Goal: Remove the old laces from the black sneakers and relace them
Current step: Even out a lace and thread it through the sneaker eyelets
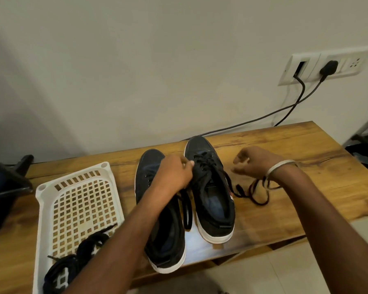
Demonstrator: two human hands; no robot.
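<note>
A wooden table (285, 162) with a glossy, knotty grain fills the middle and lower frame, pushed against a plain off-white wall (136, 60). At the upper right of the frame a white switch plate (325, 64) carries a black plug (328, 67), and two thin black cables (253, 122) trail down from it toward the table's far edge. Pale floor tiles (285, 272) show at the lower right.

The two black sneakers stand side by side at the centre, toes toward the wall, both with matte fabric uppers and thick white rubber soles. The right sneaker (212, 198) has its lace loosened, and one black lace end (253, 194) snakes off across the wood to its right. The left sneaker (164, 240) lies partly under the forearm.

The left hand (174, 172) rests over the gap between the shoes, fingers curled round the lacing at the right sneaker's eyelets. The right hand (255, 162), a pale band at its wrist, hovers right of that shoe with fingers curled (whether it actually pinches the lace I cannot tell).

At lower left a white plastic basket (77, 200) with a square lattice base holds a loose bundle of black laces (72, 264).
</note>
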